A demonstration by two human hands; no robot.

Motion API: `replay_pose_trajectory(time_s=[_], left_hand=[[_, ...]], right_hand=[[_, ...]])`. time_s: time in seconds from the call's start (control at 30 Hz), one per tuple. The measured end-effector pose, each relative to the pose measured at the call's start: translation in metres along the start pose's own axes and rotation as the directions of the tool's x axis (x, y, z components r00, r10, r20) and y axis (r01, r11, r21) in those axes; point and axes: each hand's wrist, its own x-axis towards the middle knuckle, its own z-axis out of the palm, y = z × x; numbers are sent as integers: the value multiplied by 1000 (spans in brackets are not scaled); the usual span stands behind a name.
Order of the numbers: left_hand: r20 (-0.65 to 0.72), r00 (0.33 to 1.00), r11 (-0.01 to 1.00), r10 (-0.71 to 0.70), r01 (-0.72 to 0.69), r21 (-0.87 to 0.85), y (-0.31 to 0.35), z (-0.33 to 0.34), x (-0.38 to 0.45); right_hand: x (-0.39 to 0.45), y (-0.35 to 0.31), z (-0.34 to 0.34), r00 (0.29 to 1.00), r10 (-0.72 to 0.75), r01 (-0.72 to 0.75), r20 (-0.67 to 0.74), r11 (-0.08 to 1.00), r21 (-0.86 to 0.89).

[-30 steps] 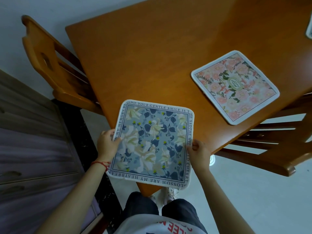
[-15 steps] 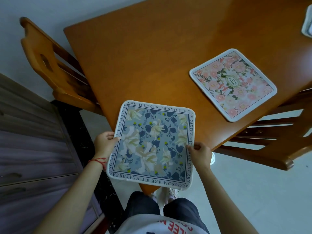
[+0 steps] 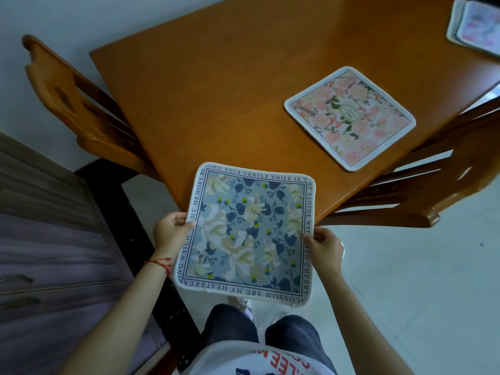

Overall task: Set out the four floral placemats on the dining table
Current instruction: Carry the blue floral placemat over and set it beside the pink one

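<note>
I hold a blue floral placemat (image 3: 249, 234) with a lettered border over the near corner of the orange wooden dining table (image 3: 230, 90). My left hand (image 3: 170, 234) pinches its left edge and my right hand (image 3: 323, 247) pinches its right edge. The mat's far part overlaps the table corner; its near part hangs over the floor and my legs. A pink floral placemat (image 3: 349, 117) lies flat near the table's right edge. A stack of more pale floral placemats (image 3: 476, 25) rests at the far right corner, cut off by the frame.
One wooden chair (image 3: 73, 104) is tucked in at the table's left side, another (image 3: 433, 190) at the right side. A purple-grey cabinet (image 3: 46, 239) with drawers stands close on my left. Pale tiled floor lies to the right.
The blue placemat has drawn slightly back toward me and sits lower in view. The view has shifted so the stack at the far right corner shows more. Both hands keep their grip.
</note>
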Motion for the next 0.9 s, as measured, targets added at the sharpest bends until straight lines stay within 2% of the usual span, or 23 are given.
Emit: replay_pose_trajectory(time_s=[0.33,0.63,0.9], left_hand=[[30,997,995,76,-77,62,-9,31,-62],[114,985,983,130,-143,117,-12,73,-124],[255,954,959,159,-211,189,-10,111,-159]], right_hand=[[-32,65,-49,998,68,-67,-4,990,124],[-63,128,-104,993,99,-87,-69,983,162],[-90,180,-138,964,214,-175,-156,957,232]])
